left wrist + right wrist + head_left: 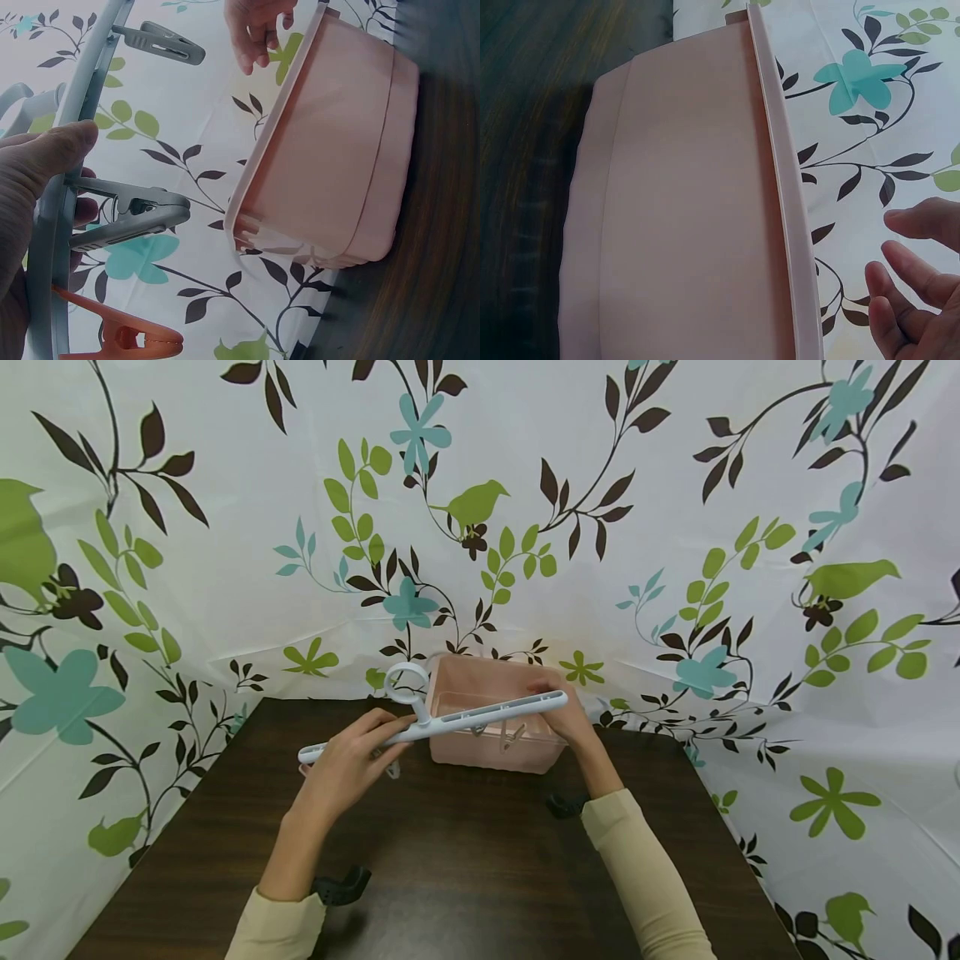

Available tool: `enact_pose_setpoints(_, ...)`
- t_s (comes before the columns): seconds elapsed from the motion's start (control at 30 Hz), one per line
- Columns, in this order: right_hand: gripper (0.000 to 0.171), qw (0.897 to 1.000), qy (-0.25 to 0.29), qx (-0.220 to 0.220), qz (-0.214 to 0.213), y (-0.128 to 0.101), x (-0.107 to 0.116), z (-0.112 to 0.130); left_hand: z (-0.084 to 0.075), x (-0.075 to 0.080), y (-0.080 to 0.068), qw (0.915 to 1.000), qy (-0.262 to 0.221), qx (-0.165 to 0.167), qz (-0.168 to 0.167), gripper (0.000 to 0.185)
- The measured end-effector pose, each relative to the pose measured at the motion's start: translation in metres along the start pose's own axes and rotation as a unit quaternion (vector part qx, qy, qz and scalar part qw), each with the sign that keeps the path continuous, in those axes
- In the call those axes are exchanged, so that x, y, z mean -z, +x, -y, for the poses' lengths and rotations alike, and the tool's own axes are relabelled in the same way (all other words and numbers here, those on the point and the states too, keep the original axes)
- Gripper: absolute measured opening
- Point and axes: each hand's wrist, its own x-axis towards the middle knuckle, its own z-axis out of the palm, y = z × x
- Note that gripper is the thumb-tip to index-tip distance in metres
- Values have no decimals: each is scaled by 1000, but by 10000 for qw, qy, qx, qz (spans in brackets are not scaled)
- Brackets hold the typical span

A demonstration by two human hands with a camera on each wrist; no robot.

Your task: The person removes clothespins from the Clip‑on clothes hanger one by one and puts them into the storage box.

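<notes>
My left hand (348,764) grips a long pale-blue clip hanger (480,717) near its left part, with the round hook (405,670) standing up. Below the bar hang pegs; the left wrist view has a grey peg (139,214) beside the thumb, another grey peg (165,43) farther along and an orange peg (127,334). A pink plastic bin (487,756) stands behind the hanger on the table. At the bin's right side is my right hand (561,710), partly behind the hanger's end. Its fingers (915,277) are loosely bent, apart from the rim, holding nothing.
The dark wooden table (450,860) extends in front of the bin. A patterned white cloth (525,485) with leaves, flowers and birds hangs behind and at both sides. Dark wrist-worn devices (341,887) show at both wrists.
</notes>
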Motion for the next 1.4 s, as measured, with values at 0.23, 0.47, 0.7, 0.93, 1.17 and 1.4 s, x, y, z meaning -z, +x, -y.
enact_pose_setpoints(0.23,34,9999,-30,-137,-27,-2,1,2,0,0,1,10000,3,-9,-29,44)
enact_pose_setpoints(0.47,37,9997,22,-249,20,-6,0,8,1,1,0,10000,23,3,-76,44)
enact_pose_setpoints(0.7,39,9997,201,-136,3,-18,1,24,1,0,-1,10000,-2,-2,-39,44)
enact_pose_setpoints(0.93,32,9962,857,-168,46,-30,-1,39,1,4,-2,9999,33,50,-96,44)
enact_pose_setpoints(1.17,28,9931,1112,-370,45,-43,-1,47,2,5,-2,9999,48,50,-80,45)
enact_pose_setpoints(1.4,36,9857,1683,-79,83,-48,-5,43,2,6,-2,9999,41,53,-107,45)
